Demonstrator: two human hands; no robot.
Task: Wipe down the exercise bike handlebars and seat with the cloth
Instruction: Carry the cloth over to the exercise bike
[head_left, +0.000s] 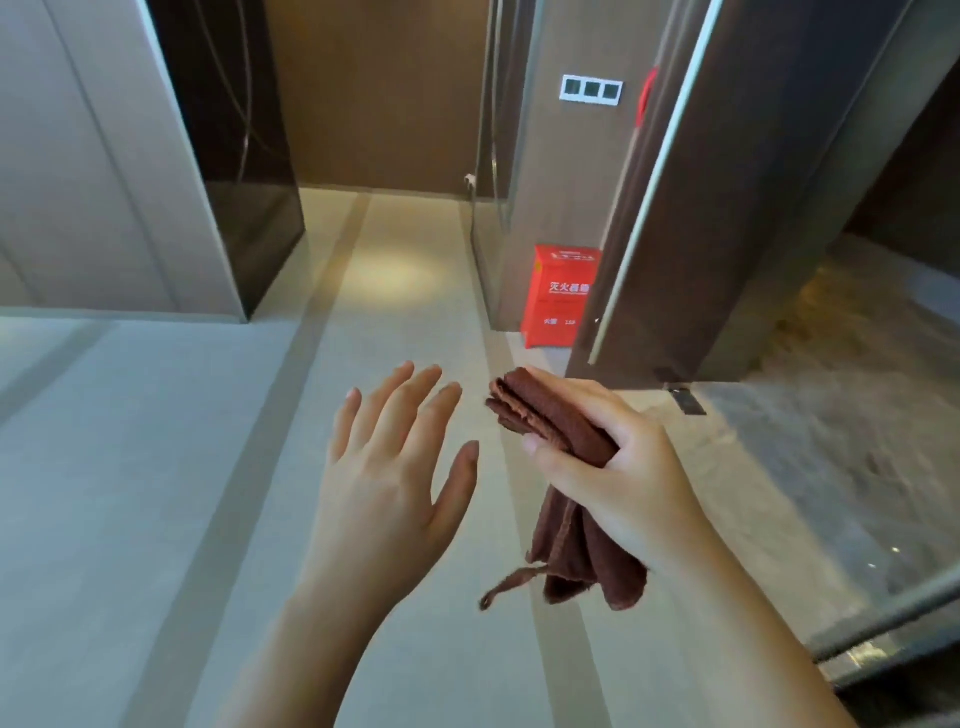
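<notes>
Corridor, pale tiled floor (156, 467). Person standing, both hands out in front. No exercise bike in sight anywhere, neither handlebars nor seat, so no wiping can start from here. The cloth (571, 545), dark brown and folded over several times, is in the right hand (613, 467). That hand's fingers (571, 395) are clenched round its middle, thumb pressed on the near side. The cloth's long axis runs from a folded end poking out far-left of the fist, down through the grip, to a loose bunch hanging below the wrist. A thin tag or loop trails off the bottom edge. The left hand (395, 467) is released, fingers straight and spread, palm down. It holds nothing and sits just left of the cloth's folded end, apart from it and not touching. So the cloth already lies in the right hand; the left is the free one and the nearer to that protruding fold, should it be needed to refold or spread it. Ahead on the right, a dark door (691, 291) with a long metal bar handle stands ajar. A red box (558, 296) sits on the floor just behind its edge. Beyond the door the floor (831, 441) turns grey and mottled. My guess: the bike is through there, so the next move is walking, cloth carried as it is.
</notes>
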